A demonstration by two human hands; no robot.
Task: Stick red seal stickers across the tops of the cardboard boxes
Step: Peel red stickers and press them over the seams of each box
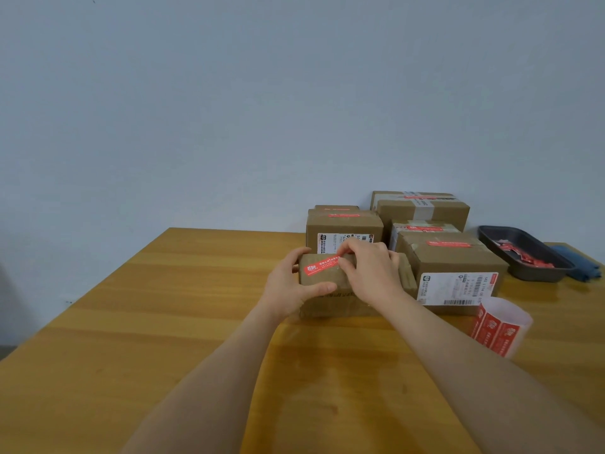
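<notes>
Wooden surface [163, 322] fills the lower frame. At centre sits the small cardboard box [330, 290], gripped by the left hand [291, 286]; the right hand [370, 273] presses the red seal sticker [322, 264] on top. Next, probably smoothing its free end flat.

Left hand [288, 290] grips small box [324, 283]; right hand [373, 270] fingers press red sticker [322, 264] onto top.
</notes>
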